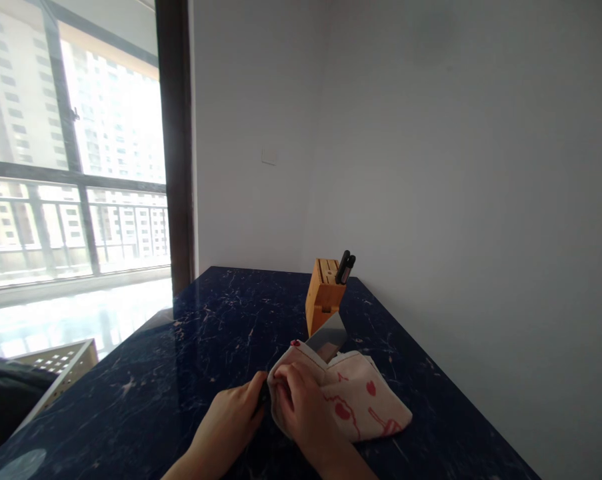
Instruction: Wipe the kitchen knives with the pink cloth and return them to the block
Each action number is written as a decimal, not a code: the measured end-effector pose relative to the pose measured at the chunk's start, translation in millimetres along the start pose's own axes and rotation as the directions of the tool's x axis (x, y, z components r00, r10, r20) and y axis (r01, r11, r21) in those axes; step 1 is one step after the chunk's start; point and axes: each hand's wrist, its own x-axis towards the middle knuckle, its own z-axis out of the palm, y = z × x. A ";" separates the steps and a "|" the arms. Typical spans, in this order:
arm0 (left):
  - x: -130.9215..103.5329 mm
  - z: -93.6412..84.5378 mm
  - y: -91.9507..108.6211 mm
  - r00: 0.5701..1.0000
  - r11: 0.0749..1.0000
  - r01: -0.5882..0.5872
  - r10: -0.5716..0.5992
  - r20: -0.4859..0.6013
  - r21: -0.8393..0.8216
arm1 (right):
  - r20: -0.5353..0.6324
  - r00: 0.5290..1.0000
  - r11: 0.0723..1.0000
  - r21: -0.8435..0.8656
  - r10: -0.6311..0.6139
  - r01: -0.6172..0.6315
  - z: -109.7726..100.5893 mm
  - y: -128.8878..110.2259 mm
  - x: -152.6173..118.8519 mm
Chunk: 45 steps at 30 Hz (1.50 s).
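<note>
Knife [329, 337] half tucked in a cloth [365, 399], both hands on the job

So, knife's out over the near part of the worktop [221, 333], right in front of the person, with its broad blade angled up and away to the right. Only the far end of the blade shows; the cloth covers the rest.

Left hand [233, 415] is closed round the black handle, though most of the handle is hidden by the fingers. Right hand [301, 403] has the cloth bunched in curled fingers, folded about the blade close to the handle. The loose part of the cloth spreads off to the right, pale with red hearts and squiggles on it.

Just behind the blade tip there's a wooden block [322, 303], standing upright with slots on top and two black handles [347, 267] poking out on its right side. Can't tell if the blade touches the block from this angle.

Worktop is dark blue with pale veining, grey wall [431, 153] along the right. Off the left edge sits a cream crate [73, 370] with dark stuff in it, near a big bright window [111, 127].
</note>
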 end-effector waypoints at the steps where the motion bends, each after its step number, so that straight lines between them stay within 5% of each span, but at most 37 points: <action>1: -0.3 -0.3 0.5 1.000 1.000 0.004 -0.004 0.005 0.006 | 0.001 1.000 1.000 0.004 -0.006 0.006 0.4 -0.3 -0.2; 7: 0.8 -2.0 1.3 0.999 0.999 0.047 -0.047 0.011 0.000 | 0.054 0.998 0.999 -0.039 0.024 -0.022 3.4 4.8 -3.0; 25: -1.4 -2.7 2.7 1.000 0.999 0.028 -0.028 0.004 -0.027 | -0.062 0.998 0.999 -0.047 -0.004 0.001 13.4 -2.5 -8.8; 40: -1.7 -1.5 1.3 1.000 1.000 0.012 -0.012 -0.008 -0.003 | -0.047 0.994 0.981 0.173 0.096 -0.087 6.3 -0.4 -2.3; 45: -0.9 -1.0 0.3 1.000 1.000 0.005 -0.005 -0.010 -0.020 | -0.011 0.978 0.964 0.173 0.207 -0.202 6.5 2.8 -3.7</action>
